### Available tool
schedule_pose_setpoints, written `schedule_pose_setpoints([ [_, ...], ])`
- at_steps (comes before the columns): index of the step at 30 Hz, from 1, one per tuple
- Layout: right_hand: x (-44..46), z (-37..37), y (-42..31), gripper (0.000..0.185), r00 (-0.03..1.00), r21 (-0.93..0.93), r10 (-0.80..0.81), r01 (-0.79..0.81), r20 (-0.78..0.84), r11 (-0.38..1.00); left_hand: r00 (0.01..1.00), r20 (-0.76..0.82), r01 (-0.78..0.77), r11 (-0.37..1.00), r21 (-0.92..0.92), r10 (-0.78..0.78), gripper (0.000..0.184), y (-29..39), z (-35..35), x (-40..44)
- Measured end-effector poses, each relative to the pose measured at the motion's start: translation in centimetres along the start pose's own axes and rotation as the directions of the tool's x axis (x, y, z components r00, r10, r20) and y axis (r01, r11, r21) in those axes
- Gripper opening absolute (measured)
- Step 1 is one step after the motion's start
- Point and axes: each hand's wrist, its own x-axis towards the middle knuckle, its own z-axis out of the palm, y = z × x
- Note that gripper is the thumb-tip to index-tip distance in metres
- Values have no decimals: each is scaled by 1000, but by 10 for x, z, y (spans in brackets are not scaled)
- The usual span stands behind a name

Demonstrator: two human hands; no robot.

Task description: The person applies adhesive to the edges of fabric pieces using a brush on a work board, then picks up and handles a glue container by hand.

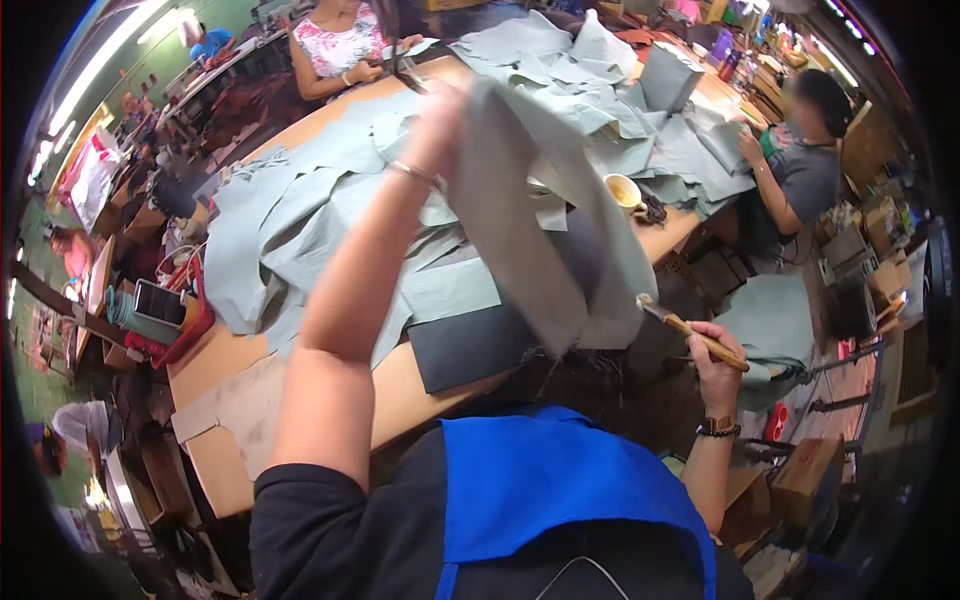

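Note:
My left hand (440,112), slightly blurred, is raised over the table and closed on the top of a limp grey-green sheet (500,220). The sheet hangs down in two long flaps with loose threads at the lower edge; I cannot tell if it is leather or cloth. In my right hand (715,358) is a brush (690,333) with a wooden handle. Its pale tip is beside the lower right edge of the sheet; whether it touches is unclear. A dark flat sheet (460,350) lies at the table's near edge.
Several similar pieces (330,215) cover the table (215,470). A cup with yellowish contents (622,192) stands near the right edge. One person (340,50) is across the table, another (805,150) at the right. A red bin (190,335) is at the left.

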Motion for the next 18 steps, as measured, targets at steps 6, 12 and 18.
schedule_pose_setpoints([
  [6, -1, -8, 4, 15, 997, -100, -50, 45, -50, 994, 695, -698, -168, 906, -389, -171, 29, -39, -136, 21],
  [12, 5, 10, 5, 15, 999, -83, -35, 38, 32, 996, 899, -387, 296, 936, 193, -204, 57, -168, -153, -108],
  [18, 22, 39, 0, 18, 980, -47, -108, 117, 167, 992, 965, -118, 256, 749, 611, -233, 75, -109, -93, -300],
])
